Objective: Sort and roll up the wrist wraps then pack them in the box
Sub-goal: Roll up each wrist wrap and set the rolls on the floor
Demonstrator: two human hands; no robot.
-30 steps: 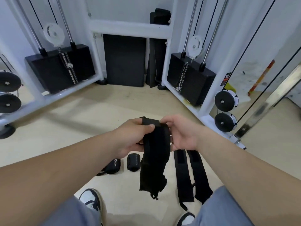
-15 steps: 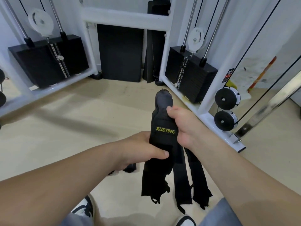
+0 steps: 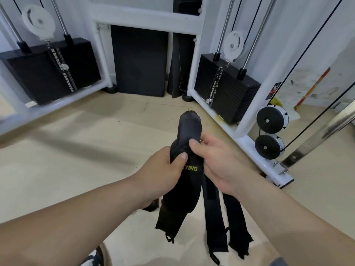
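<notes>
1. The left hand grips the held wrist wrap around its middle. The thumb presses on the front face and the fingers are curled behind it.
2. The right hand pinches the same wrap just above the left thumb, with its own thumb on the front face beside the yellow lettering.
3. The held wrist wrap is in the air above the floor. Its upper end stands up past both thumbs and its lower end hangs down.
4. The first flat wrap and the second flat wrap lie side by side on the floor below the right hand.
5. A dark item lies on the floor under the left wrist. It is possibly a rolled wrap, but most of it is hidden.
6. A white frame carrying a weight stack borders the right edge of the floor.
</notes>
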